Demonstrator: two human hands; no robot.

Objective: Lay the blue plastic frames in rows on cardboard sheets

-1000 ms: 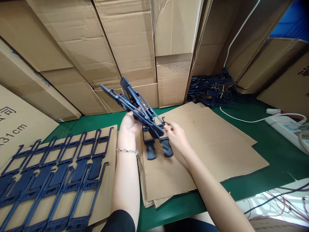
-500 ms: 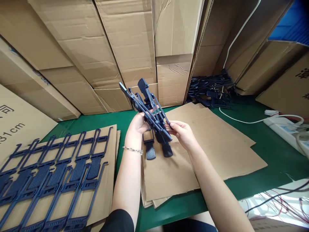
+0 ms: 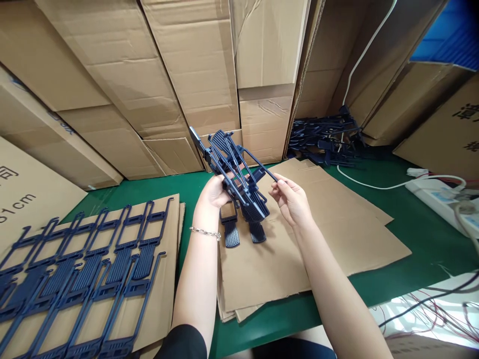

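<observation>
On the green bench [image 3: 411, 249] | left hand [image 3: 213, 192] gripping navy plastic frames [image 3: 239, 174] | right hand [image 3: 292, 202] half-open, hold unclear | done: rows [image 3: 86, 279] on cardboard sheet [image 3: 160, 299] | left: loose heap [image 3: 325, 142]

A stack of flattened cardboard sheets [image 3: 318, 249] lies on the workbench mat [image 3: 422, 259], with two plastic frames [image 3: 232, 234] on it. Above them, the left hand [image 3: 213, 192] holds a bundle of frames [image 3: 239, 174]; the right hand [image 3: 292, 202] is just beside it, perhaps touching. Left of the stack, a separate cardboard sheet [image 3: 172, 234] carries rows of frames [image 3: 86, 269]. Behind the stack stand cardboard cartons [image 3: 194, 65], with a heap of frames [image 3: 325, 142] at their foot. Right of the stack sits a power strip [image 3: 434, 199].
</observation>
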